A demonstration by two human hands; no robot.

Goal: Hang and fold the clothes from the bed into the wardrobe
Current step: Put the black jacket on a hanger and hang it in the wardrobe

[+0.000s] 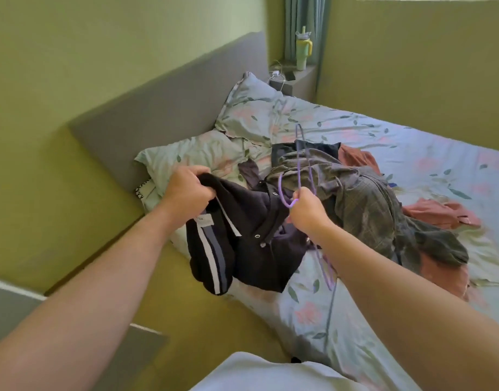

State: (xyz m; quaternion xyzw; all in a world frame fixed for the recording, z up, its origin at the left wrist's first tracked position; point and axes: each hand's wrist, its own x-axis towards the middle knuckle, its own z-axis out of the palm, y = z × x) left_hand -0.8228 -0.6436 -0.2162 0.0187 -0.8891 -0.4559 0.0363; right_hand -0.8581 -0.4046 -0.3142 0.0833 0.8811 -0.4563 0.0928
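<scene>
Jacket (242,238) is hanging from the left hand (190,190), which is clenching its collar, over the bed (412,142) edge. Right hand (304,207) is pinching the hanger (281,190), fingers closed round its wire, just beside the jacket; the pile (364,198) is lying beyond. Likely risk: the hanger snagging a cord or the pile, tugging the bunched jacket free.

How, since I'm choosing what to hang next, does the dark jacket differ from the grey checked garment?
The dark jacket is near-black with white and blue stripes; the grey checked garment is faintly plaid. The left hand holds the jacket up; the checked garment lies on the bed with no hand on it. Both are rumpled, neither on the purple hanger in the right hand.
</scene>
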